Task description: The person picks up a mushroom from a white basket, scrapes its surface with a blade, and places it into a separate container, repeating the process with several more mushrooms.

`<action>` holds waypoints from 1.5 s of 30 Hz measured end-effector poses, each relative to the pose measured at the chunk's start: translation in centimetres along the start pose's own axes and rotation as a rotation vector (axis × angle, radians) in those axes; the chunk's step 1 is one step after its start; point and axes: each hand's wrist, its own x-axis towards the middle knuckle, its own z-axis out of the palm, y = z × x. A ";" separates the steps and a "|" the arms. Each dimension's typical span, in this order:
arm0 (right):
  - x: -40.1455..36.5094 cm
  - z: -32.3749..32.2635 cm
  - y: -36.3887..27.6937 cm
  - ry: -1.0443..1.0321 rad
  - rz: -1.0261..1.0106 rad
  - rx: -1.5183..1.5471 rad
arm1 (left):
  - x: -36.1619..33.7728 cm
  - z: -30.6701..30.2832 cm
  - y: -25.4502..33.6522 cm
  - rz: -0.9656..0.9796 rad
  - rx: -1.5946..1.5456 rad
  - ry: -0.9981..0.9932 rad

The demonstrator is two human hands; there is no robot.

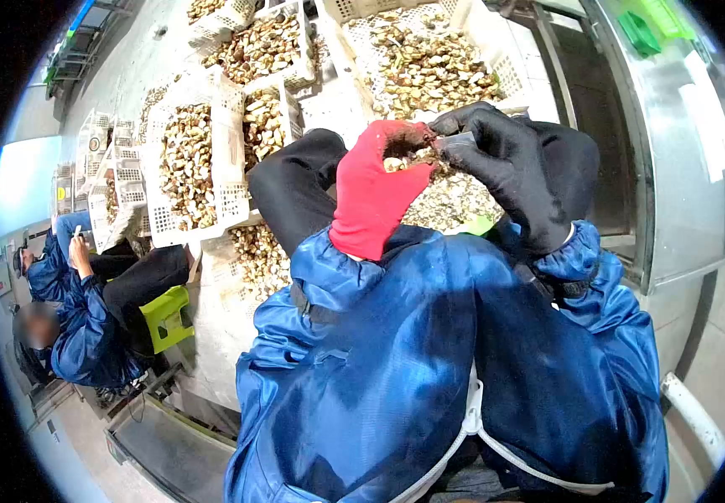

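Observation:
My left hand (381, 189), in a red glove, is closed with thumb and fingertips brought up against my other hand. What it pinches is too small to make out. My right hand (505, 159), gloved in black, curls around a small flat grey piece like a blade (459, 140). Both hands meet above my lap, over a heap of cream-coloured bits (454, 205) in a container whose green rim (477, 225) shows between my knees. Just beyond the hands, a white crate (509, 71) holds many small brown and cream pieces (429, 71) that look like mushrooms.
More white crates (230, 159) of similar pieces stand on the floor to the left and ahead. A co-worker in blue (94, 339) sits at far left by a green stool (167, 318), with another person behind. Metal panels (689, 168) line the right side.

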 end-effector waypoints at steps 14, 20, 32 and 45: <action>-0.2 0.1 -1.1 0.056 0.007 0.209 | 0.4 -1.5 0.5 -0.622 -0.639 -0.221; -0.2 0.2 -0.4 0.048 -0.178 -0.013 | 0.5 -1.1 0.5 -0.603 -0.623 -0.179; 0.3 -0.2 -0.3 0.084 0.089 0.195 | 0.2 -0.8 0.7 -0.335 -0.254 -0.058; 0.2 0.3 0.6 0.047 -0.156 -0.030 | 0.4 -1.0 1.1 -0.404 -0.330 -0.075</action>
